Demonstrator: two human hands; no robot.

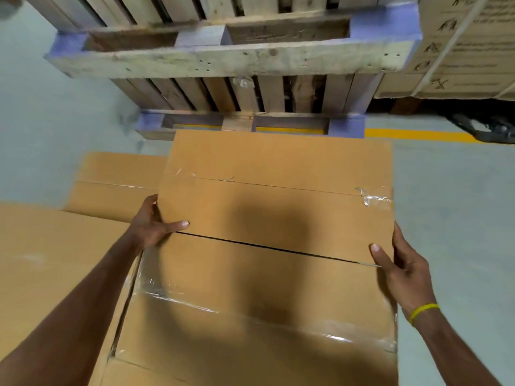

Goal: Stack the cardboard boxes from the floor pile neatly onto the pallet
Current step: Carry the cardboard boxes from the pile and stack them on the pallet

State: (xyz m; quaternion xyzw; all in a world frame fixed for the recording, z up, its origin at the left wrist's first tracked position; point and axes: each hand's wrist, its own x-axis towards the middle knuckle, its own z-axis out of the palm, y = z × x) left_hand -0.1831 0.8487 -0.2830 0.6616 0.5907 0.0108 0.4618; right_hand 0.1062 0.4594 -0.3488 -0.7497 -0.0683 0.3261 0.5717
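Holds the cardboard box [278,213] from both sides, left hand [152,225] on the left edge and right hand [404,271] on the right edge, roughly opposite each other. Probably done to keep a wide, flat load level and stop it twisting. Left fingers [152,203] curled down over the side wall, thumb laid flat on the top. Same on the right: thumb on top, fingers along the right wall. Clamped on the box from both sides, then, not spread free.

Sits close in front of the body, over the floor pile [55,260] of like boxes to the left and below. Cannot tell whether lifted clear or resting on the taped box [250,316] underneath; only a dark gap shows between the thumbs. Not yet on the pallet [223,61], which lies just beyond the box's far edge. Looks like two wooden pallets there, one above the other, with blue blocks [347,128] at the corners.

Judged as the lift-off or carrying step, early in the task. Faces the pallet squarely, long side ahead, likely so as to set down flush with the front board. Worth minding: loose clear tape [373,196] at the top seam, and little purchase for thumbs on smooth card.
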